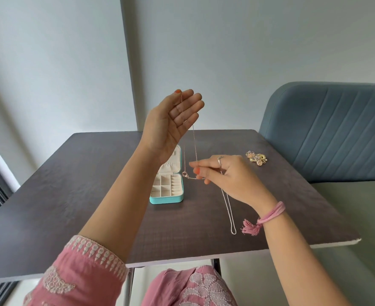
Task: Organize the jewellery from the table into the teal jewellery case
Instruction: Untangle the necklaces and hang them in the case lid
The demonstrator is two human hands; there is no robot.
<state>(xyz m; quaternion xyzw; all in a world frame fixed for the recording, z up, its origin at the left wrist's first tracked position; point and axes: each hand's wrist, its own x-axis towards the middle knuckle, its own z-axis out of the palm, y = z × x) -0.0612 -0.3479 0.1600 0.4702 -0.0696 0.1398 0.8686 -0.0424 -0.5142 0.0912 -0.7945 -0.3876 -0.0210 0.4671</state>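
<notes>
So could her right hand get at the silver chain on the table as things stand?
Probably not right away. The silver chain lies bare just below the right hand with nothing over it, but that hand's fingers are pinching the thin rose chain strung up to the left hand; it would need to let go first.

silver chain (pixel 228 206) lies right of open case (pixel 166 191).

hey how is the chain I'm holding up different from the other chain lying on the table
The held chain looks rose-gold; the table chain looks silver. The held chain hangs in the air, strung from the raised left hand down to the right hand, which pinches it, while the table chain lies flat in a long narrow loop, partly hidden under the right hand. The held chain shows a small clasp or ring; none shows on the table chain. Both are thin and fine, and neither is in the teal case yet.
</notes>
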